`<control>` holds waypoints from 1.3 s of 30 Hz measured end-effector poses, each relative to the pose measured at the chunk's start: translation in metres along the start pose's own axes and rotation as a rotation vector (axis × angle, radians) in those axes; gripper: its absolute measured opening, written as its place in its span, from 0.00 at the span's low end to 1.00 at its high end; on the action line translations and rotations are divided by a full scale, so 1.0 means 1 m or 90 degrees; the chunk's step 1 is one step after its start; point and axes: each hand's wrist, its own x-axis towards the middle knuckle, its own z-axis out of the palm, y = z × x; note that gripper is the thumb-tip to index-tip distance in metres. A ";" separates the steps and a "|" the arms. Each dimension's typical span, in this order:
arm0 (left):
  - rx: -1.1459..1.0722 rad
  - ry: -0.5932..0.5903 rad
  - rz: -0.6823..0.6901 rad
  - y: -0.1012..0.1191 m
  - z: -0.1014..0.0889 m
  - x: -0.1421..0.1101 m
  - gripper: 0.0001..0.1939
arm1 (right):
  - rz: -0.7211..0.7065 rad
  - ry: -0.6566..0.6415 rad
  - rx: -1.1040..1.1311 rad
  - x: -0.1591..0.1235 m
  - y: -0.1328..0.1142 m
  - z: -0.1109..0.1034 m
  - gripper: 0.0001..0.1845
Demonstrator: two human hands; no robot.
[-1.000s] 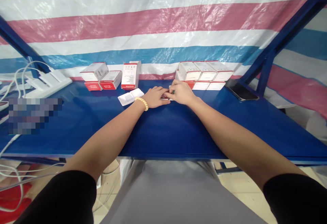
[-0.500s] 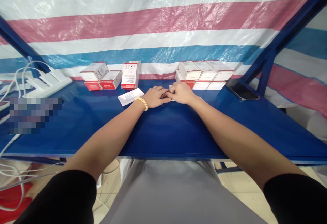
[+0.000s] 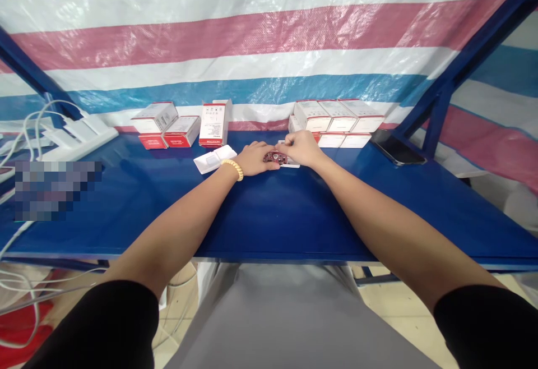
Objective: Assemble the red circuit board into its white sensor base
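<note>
A dark red circuit board sits in a white plastic housing on the blue table. My left hand is wrapped round the left end of the housing, its thumb along the near edge. Over the right part of the housing, my right hand is closed, fingertips together at the board's far right side. Whatever those fingertips pinch is hidden. A white plastic cover lies on the table just left of my left hand, beside the wrist with the yellow bracelet.
Red and white boxes stand at the back left, one upright box beside them. More stacked boxes stand behind my right hand. A black phone lies right; a white power strip with cables is left.
My right hand has shifted slightly right and lifted from the board, so the board and the housing's right end now show. My left hand has barely moved.
</note>
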 end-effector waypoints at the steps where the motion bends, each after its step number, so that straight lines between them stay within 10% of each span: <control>1: -0.001 0.001 0.003 0.000 0.000 0.000 0.30 | -0.008 -0.021 -0.027 0.000 -0.001 -0.002 0.17; 11: 0.002 0.014 -0.001 0.003 -0.002 -0.001 0.32 | -0.024 -0.285 -0.095 0.000 -0.003 -0.027 0.10; 25: -0.046 0.016 -0.012 0.000 -0.004 0.000 0.32 | -0.063 0.039 0.212 0.004 0.018 -0.007 0.10; 33: -0.033 0.027 0.006 0.002 -0.003 -0.003 0.29 | -0.048 -0.039 0.190 0.001 0.023 0.002 0.10; 39: -0.040 0.053 0.014 0.001 0.001 -0.003 0.29 | -0.032 0.100 0.216 0.002 0.016 0.001 0.11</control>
